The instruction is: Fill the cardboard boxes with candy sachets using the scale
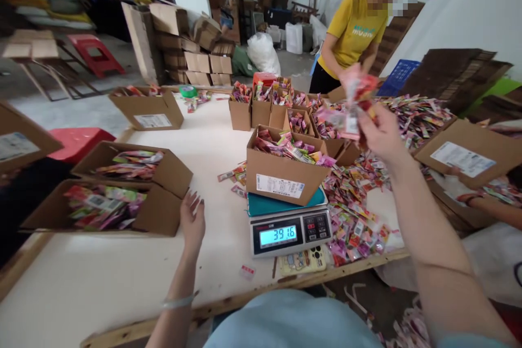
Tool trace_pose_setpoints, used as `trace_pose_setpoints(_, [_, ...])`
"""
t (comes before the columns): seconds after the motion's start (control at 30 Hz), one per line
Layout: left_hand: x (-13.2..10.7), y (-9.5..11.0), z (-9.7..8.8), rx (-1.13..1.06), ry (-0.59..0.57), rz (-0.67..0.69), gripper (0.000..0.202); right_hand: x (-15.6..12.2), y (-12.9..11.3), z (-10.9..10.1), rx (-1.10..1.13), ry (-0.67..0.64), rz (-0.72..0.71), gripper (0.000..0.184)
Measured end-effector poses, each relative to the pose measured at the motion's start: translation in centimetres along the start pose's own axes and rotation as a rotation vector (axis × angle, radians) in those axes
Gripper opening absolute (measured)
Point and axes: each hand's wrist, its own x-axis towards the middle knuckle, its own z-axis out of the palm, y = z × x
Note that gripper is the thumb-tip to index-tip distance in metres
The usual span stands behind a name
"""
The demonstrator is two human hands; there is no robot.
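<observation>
A bunch of packets (pixel 354 102) hangs above the right part of the tabletop (pixel 207 133), the grip of the right hand (pixel 380 128) clamped on it. Below and to the left, a filled carton (pixel 281 168) sits on a digital scale (pixel 289 231), whose display reads 391.6. The left hand (pixel 192 223) has its grip apart and holds nothing, just beside two packet-filled boxes (pixel 162 212); whether it touches them I cannot tell. The tabletop is white with a raw wooden edge, strewn on the right with a loose heap (pixel 359 220) of packets; a yellow patterned phone case (pixel 304 261) lies at the near edge, green tape (pixel 188 91) at the far left. Across it stands a person in a yellow shirt (pixel 359 22). Beyond, the room holds stacked cardboard (pixel 207 62), a white sack (pixel 263 53) and, at left, a red stool (pixel 95 54) on the grey floor (pixel 24 95).
</observation>
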Motion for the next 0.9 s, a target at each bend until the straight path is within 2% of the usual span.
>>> trace_pose_setpoints(0.07, [-0.3,0.4,-0.4,-0.001,0.013,0.016,0.061,1.6,-1.6,1.6,-0.157,-0.18,-0.057,0.062])
trace_pose_setpoints(0.13, [-0.6,0.4,-1.1,0.004,0.032,0.03,0.055,2.3,-2.1,2.5,-0.248,-0.264,-0.033,0.075])
trace_pose_setpoints(0.2, [-0.8,0.1,-2.0,0.014,0.053,0.035,0.05,2.2,-1.9,2.6,-0.266,-0.204,0.022,0.073])
trace_pose_setpoints(0.27, [-0.9,-0.3,-2.9,0.021,0.062,0.027,0.048,1.5,-1.2,1.8,-0.235,-0.079,0.05,0.056])
trace_pose_setpoints(0.37, [-1.1,-0.5,-3.6,0.019,0.051,0.014,0.049,-0.1,0.5,-0.3,-0.224,0.053,0.058,0.034])
trace_pose_setpoints(0.43, [-1.2,-0.5,-3.5,0.008,0.051,0.016,0.05,-1.3,2.0,-1.9,-0.273,0.104,0.076,0.028])
trace_pose_setpoints(0.57, [-1.4,-0.7,-2.4,0.011,0.051,0.001,0.051,-3.3,5.2,-4.6,-0.305,0.137,0.212,0.03])
trace_pose_setpoints(0.67, [-1.6,-0.7,-1.1,0.017,0.014,-0.02,0.051,-3.7,6.5,-4.8,-0.233,0.168,0.285,0.04])
trace_pose_setpoints(0.77, [-1.7,0.0,0.8,0.009,-0.061,-0.003,0.051,-2.8,6.6,-3.3,-0.074,0.154,0.363,0.048])
trace_pose_setpoints(0.9, [-2.3,1.2,3.9,-0.042,-0.209,-0.029,0.055,-1.2,6.3,0.0,0.132,-0.122,0.507,0.042])
